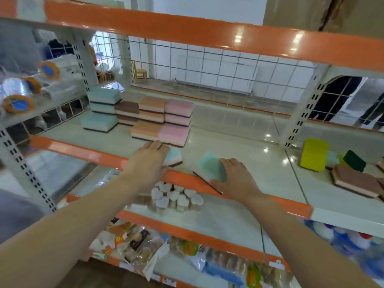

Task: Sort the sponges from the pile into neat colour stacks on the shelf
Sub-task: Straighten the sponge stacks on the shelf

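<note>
While colour stacks [143, 115] stand sorted, left hand [148, 161] and right hand [236, 177] each grip teal sponge [209, 168]; pile [340, 167] remains.

tape rolls [19, 103] upper left | white-lidded jars [176, 197] below | packaged snacks [133, 246] lowest

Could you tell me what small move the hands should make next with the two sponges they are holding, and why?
Probably carry the pale blue sponge with the dark scrub base in the left hand back to the blue sponge stack at the shelf's rear left. The right hand holds a tilted teal-green sponge at the orange shelf edge; both seem to match that stack, which the left is nearer.
</note>
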The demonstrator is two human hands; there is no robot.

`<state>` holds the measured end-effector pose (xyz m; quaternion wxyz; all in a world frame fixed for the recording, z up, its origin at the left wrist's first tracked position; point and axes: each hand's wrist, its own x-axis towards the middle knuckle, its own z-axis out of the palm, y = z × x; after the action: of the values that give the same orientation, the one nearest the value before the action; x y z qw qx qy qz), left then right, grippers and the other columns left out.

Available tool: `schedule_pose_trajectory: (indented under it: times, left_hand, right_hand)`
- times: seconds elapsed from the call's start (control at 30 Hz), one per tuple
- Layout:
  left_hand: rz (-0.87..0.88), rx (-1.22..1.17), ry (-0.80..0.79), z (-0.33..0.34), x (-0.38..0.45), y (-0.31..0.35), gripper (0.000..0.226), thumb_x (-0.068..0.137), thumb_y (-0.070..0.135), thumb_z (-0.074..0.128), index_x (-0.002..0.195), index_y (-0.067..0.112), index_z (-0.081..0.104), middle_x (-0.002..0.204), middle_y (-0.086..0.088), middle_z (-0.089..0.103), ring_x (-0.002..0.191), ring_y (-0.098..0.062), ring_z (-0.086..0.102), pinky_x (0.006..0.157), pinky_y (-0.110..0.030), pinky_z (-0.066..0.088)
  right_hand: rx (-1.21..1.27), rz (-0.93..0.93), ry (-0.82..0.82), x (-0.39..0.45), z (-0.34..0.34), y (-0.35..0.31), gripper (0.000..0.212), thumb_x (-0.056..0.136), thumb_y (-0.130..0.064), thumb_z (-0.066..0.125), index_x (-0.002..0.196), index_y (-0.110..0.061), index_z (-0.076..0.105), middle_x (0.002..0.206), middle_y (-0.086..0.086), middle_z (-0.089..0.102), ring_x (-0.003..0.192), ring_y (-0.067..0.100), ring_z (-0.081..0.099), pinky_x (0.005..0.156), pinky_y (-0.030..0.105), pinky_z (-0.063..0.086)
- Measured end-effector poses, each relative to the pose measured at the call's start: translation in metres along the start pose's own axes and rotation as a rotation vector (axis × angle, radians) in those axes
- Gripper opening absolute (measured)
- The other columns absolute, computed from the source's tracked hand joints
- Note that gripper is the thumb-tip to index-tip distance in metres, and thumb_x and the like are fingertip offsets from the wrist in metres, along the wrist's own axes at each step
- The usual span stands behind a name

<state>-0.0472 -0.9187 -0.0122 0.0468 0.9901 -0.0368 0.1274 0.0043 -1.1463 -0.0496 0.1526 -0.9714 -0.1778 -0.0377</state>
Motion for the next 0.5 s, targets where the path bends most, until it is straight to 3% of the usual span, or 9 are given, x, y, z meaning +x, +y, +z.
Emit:
schedule_pose_trajectory:
  times: [0.5]
  left_hand:
    - [-0.151, 0.073, 0.021, -0.001, -0.02, -0.104, 0.052, 0.086, 0.035, 0.061, 0.13, 0.015, 0.046, 0.124, -0.005, 0.049, 0.114, -0.025, 0.043, 0.089, -0.036, 0.041]
  right_hand:
    - [0.033, -0.141, -0.059, 0.055, 0.04, -0.091, 0.069, 0.082, -0.048, 0.059, 0.138, -0.014, 0.037, 0.135, 0.004, 0.043, 0.121, 0.022, 0.04, 0.097, 0.03, 0.034]
